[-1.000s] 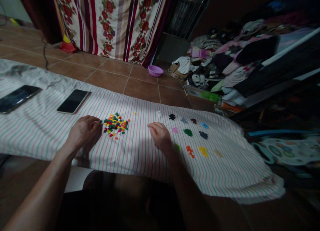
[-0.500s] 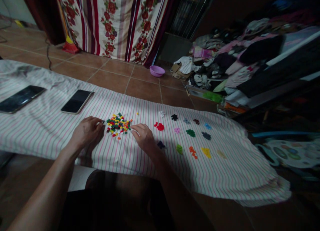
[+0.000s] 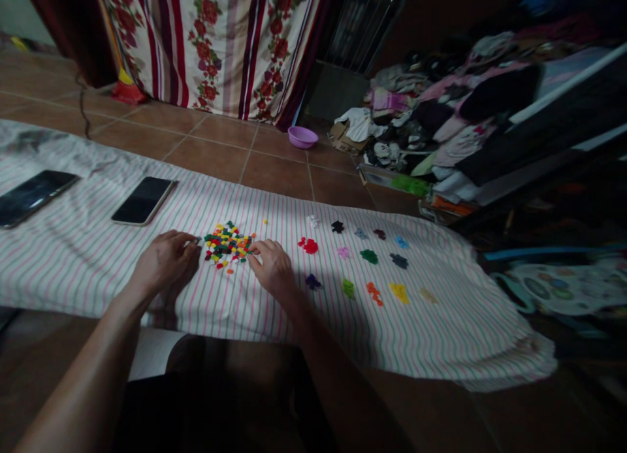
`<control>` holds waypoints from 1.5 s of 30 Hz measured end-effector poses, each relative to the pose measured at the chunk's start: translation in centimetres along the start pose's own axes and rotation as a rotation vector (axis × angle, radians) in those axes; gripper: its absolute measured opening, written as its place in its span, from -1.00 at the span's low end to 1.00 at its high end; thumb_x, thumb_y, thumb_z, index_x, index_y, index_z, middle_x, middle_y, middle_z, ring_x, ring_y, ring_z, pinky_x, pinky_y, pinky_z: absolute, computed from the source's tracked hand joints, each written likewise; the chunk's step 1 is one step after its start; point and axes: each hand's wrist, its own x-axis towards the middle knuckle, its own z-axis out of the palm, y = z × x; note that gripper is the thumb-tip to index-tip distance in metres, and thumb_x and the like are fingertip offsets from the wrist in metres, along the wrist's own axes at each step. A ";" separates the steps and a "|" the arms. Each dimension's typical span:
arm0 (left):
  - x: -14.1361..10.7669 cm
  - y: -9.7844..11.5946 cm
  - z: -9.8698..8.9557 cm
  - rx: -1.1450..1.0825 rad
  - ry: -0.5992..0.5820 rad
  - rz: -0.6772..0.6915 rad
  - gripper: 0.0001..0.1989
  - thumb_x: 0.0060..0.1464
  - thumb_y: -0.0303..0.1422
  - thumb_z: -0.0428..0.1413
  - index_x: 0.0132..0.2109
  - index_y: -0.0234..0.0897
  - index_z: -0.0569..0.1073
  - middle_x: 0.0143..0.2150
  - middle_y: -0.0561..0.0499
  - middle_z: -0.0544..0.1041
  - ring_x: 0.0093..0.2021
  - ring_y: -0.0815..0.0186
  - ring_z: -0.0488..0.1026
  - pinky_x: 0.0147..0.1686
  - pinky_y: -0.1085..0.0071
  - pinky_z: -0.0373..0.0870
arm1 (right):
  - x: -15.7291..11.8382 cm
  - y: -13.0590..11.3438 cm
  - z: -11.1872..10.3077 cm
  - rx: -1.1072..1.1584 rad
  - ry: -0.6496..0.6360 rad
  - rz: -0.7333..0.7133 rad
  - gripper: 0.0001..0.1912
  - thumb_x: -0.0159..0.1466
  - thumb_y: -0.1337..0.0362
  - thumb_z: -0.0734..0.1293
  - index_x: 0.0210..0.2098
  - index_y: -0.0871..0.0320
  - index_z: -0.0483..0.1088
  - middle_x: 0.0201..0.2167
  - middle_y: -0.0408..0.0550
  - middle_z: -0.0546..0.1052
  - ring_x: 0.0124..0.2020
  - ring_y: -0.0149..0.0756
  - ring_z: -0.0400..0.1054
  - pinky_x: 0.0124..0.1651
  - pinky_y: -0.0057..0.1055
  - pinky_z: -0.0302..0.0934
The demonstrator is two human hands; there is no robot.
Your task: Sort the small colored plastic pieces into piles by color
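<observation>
In the head view, a mixed heap of small multicoloured plastic beads (image 3: 226, 243) lies on a white cloth with pink and green stripes (image 3: 73, 257), left of the frame's centre. The left hand (image 3: 164, 265) rests on the cloth just beside the heap's left edge, fingers curled; whether its grip pinches a bead cannot be told. The right hand (image 3: 272, 267) touches the heap's right edge, its fingertips drawn together on the nearest beads, though a held bead is too small to make out.

To the right of the heap, small single-colour piles sit apart on the cloth: a red pile (image 3: 309, 245), a dark green pile (image 3: 369, 256), a yellow pile (image 3: 398, 292), an orange pile (image 3: 373, 293) and several more.

Judging by this, sorting by colour is well begun, yet most beads remain in the heap.

Two dark phones (image 3: 142, 200) lie at the left, and a purple bowl (image 3: 302, 136) stands on the tiled floor beyond.
</observation>
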 end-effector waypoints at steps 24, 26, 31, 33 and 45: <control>-0.1 1.1 -1.0 0.045 -0.058 -0.062 -0.44 0.13 -0.09 -0.22 -0.11 -0.34 0.54 -0.12 -0.25 0.62 -0.15 0.05 0.56 -0.22 0.25 0.43 | -0.6 4.5 -5.3 0.067 0.119 0.097 -0.76 0.19 0.43 0.21 -0.25 0.11 0.47 -0.32 -0.05 0.51 -0.26 -0.25 0.39 -0.08 -0.34 0.27; 0.0 1.1 -0.9 0.063 -0.057 -0.065 -0.44 0.12 -0.10 -0.22 -0.11 -0.33 0.55 -0.12 -0.24 0.62 -0.15 0.05 0.56 -0.22 0.26 0.43 | -0.9 5.4 -6.1 0.089 0.145 0.126 -0.76 0.18 0.43 0.21 -0.25 0.11 0.48 -0.32 -0.06 0.50 -0.30 -0.28 0.39 -0.12 -0.37 0.28; 0.2 0.8 -0.5 0.089 -0.057 -0.081 -0.45 0.11 -0.10 -0.21 -0.08 -0.31 0.55 -0.11 -0.22 0.62 -0.14 0.09 0.55 -0.19 0.29 0.44 | -1.5 7.6 -7.8 0.073 0.246 0.190 -0.74 0.17 0.43 0.18 -0.30 0.12 0.49 -0.33 -0.07 0.49 -0.37 -0.32 0.36 -0.21 -0.41 0.28; 0.2 0.7 -0.5 0.086 -0.070 -0.087 -0.44 0.11 -0.09 -0.21 -0.07 -0.32 0.54 -0.10 -0.22 0.61 -0.13 0.09 0.55 -0.18 0.29 0.44 | -1.7 8.5 -8.5 0.046 0.283 0.205 -0.73 0.16 0.43 0.17 -0.32 0.12 0.49 -0.35 -0.06 0.49 -0.36 -0.31 0.36 -0.21 -0.40 0.29; 0.1 1.7 -1.4 0.089 -0.111 -0.160 -0.49 0.12 -0.10 -0.18 -0.08 -0.23 0.56 -0.12 -0.16 0.62 -0.16 0.13 0.56 -0.25 0.38 0.42 | -4.5 14.8 -12.6 -0.107 0.450 0.468 -0.69 0.12 0.35 0.19 -0.30 0.18 0.56 -0.30 0.09 0.54 -0.22 -0.15 0.42 0.00 -0.18 0.29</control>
